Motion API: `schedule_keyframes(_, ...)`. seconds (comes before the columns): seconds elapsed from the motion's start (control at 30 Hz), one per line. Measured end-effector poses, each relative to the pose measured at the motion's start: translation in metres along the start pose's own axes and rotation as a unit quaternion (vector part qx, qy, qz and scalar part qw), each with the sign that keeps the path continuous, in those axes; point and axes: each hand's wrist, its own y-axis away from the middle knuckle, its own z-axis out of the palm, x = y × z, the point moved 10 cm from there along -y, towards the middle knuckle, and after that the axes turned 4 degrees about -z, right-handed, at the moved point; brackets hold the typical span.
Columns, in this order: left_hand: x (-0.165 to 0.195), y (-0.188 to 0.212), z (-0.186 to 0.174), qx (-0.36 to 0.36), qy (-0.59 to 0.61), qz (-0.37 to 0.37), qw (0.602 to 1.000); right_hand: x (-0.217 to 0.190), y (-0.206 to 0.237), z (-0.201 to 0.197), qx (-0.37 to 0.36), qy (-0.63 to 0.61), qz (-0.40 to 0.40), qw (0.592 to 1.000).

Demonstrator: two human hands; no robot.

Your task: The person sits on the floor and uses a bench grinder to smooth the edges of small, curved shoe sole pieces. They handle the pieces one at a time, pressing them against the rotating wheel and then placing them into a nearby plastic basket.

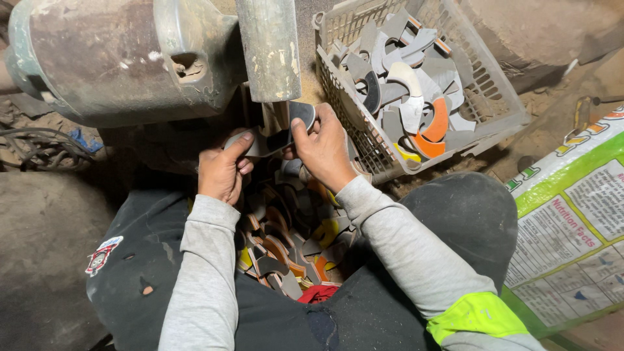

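Observation:
Both hands grip one curved grey piece (276,138) just under a worn metal machine (130,58) and its vertical cylinder (268,49). My left hand (222,170) pinches the piece's left end. My right hand (324,148) clamps the right end, thumb on top. Below my hands, between my knees, lies a heap of curved grey, orange and yellow pieces (286,247). The part of the piece nearest the machine is in shadow.
A grey plastic basket (500,107) at the upper right holds several more curved pieces. A printed green-and-white sack (572,221) lies at the right. Dark cables (39,146) trail at the left. Dusty ground surrounds everything.

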Motion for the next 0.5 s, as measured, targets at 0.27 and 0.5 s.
schedule_keyframes(0.27, -0.001, -0.002, -0.007, 0.004, -0.008, -0.001, 1.0, 0.008, 0.006, 0.001, -0.001, 0.012, -0.003, 1.0)
schedule_keyframes(0.5, 0.04, 0.025, 0.002, 0.008, -0.274, 0.184, 0.944, 0.021, -0.001, -0.019, -0.139, 0.24, 0.049, 0.96)
